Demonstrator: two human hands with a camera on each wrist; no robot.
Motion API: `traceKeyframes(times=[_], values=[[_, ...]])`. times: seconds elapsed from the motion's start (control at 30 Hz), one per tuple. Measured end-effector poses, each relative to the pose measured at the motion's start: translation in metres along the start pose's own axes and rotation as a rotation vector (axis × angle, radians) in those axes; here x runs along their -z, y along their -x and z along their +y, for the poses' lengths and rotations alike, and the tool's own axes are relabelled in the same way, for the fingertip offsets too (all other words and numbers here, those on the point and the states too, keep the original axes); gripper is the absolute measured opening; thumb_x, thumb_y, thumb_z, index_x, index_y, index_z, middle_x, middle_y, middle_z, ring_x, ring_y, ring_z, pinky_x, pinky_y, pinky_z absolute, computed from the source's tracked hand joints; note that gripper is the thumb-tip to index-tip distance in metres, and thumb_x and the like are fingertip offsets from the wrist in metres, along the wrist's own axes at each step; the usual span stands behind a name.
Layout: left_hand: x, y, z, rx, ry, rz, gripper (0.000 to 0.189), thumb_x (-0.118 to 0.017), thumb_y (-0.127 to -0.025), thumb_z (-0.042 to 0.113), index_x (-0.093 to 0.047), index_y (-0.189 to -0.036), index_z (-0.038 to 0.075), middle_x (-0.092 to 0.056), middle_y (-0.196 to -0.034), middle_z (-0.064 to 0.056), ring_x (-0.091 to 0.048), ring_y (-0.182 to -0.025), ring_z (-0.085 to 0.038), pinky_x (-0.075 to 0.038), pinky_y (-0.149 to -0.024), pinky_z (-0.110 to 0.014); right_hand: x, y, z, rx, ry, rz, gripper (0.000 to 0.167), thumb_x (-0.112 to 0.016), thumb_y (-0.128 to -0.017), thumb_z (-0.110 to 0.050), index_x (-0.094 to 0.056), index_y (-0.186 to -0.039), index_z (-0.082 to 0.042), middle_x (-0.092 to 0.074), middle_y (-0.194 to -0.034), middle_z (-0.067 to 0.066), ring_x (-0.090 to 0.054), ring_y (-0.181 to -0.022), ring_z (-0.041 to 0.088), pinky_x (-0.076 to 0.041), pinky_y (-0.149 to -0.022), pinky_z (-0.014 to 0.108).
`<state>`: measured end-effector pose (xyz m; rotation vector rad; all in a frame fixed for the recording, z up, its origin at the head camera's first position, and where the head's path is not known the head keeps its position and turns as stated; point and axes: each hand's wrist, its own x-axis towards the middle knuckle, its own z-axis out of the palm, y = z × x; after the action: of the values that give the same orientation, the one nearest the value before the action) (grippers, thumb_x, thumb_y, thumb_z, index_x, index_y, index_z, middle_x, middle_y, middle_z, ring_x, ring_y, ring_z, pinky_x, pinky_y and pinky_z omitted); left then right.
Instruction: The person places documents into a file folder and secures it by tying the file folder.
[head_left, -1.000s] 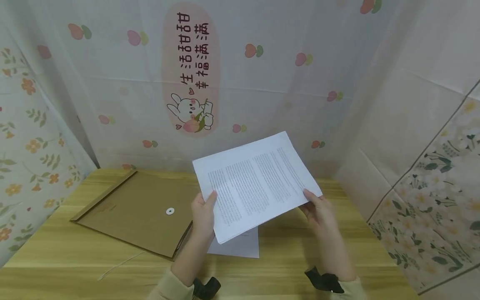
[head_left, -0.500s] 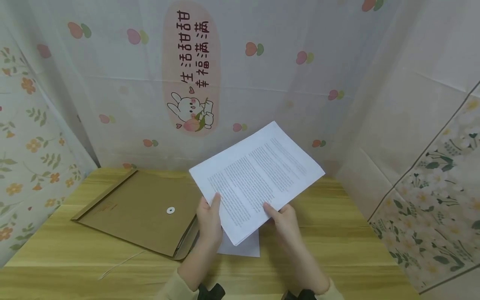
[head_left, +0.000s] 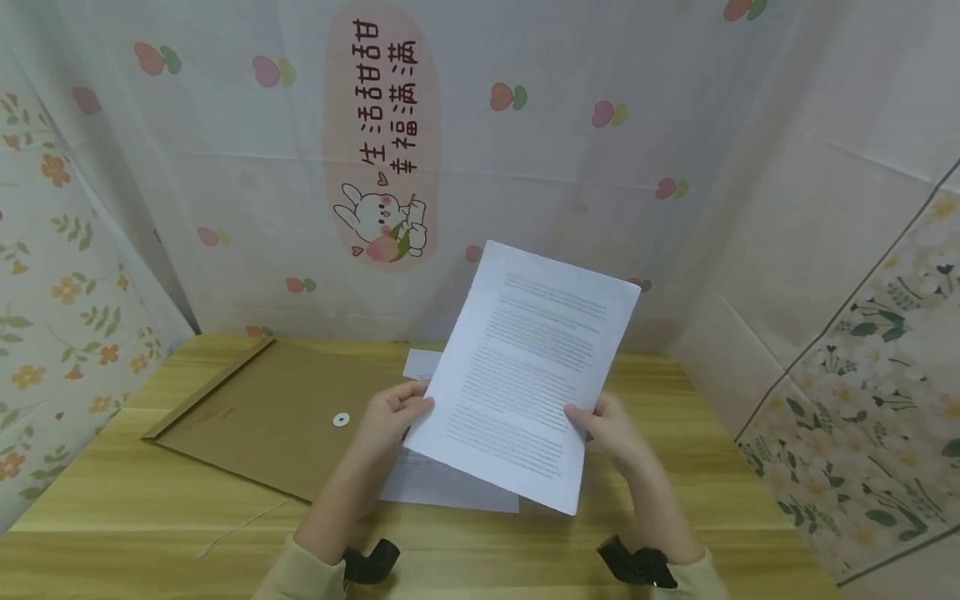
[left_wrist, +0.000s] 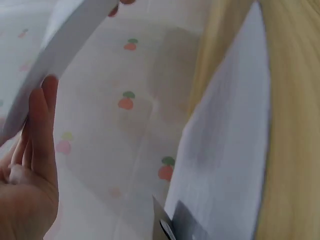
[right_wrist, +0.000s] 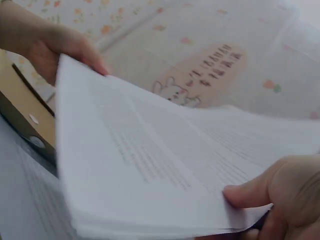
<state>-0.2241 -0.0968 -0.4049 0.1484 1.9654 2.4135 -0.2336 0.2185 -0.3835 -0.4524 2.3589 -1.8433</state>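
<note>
A stack of printed paper sheets point(head_left: 517, 375) is held up above the table in both hands, close to upright on the page and leaning a little to the right. My left hand point(head_left: 393, 417) pinches its left edge, thumb in front and fingers behind. On the right edge, my right hand point(head_left: 615, 429) grips with the thumb across the print, as the right wrist view also shows on the sheets point(right_wrist: 140, 150). Below the stack another printed sheet point(head_left: 450, 487) lies on the table, partly hidden by the stack and my left arm.
A brown kraft envelope point(head_left: 277, 417) with a white button point(head_left: 341, 419) lies at the left of the wooden table point(head_left: 637, 533). Its loose string point(head_left: 240, 531) trails toward the front. Patterned cloth point(head_left: 555, 183) hangs behind and at both sides.
The stack has been turned from lying sideways to standing lengthwise. Both hands have shifted their hold along its edges; the left moved left. More of the sheet on the table shows.
</note>
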Motion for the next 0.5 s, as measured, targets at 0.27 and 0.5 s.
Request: traceKeyframes(times=[0.27, 0.5], values=[[0.01, 0.003, -0.007, -0.027, -0.14, -0.293, 0.039, -0.057, -0.094, 0.005, -0.049, -0.127, -0.014, -0.07, -0.09, -0.016, -0.066, -0.066, -0.02, -0.055, -0.053, -0.029, 0.019, 0.003, 0.004, 0.013, 0.038, -0.148, 0.032, -0.056, -0.096, -0.007, -0.052, -0.117, 0.016, -0.067, -0.097, 0.021, -0.068, -0.08, 0.027, -0.056, -0.068, 0.035], [0.01, 0.002, -0.009, -0.054, -0.145, -0.277, 0.034, -0.053, -0.096, 0.007, -0.051, -0.122, -0.016, -0.068, -0.097, -0.024, -0.07, -0.074, -0.024, -0.057, -0.061, -0.033, 0.017, 0.005, 0.006, -0.03, 0.108, -0.238, 0.026, -0.063, -0.093, -0.012, -0.062, -0.106, 0.011, -0.068, -0.088, 0.017, -0.067, -0.074, 0.028, -0.056, -0.064, 0.035]])
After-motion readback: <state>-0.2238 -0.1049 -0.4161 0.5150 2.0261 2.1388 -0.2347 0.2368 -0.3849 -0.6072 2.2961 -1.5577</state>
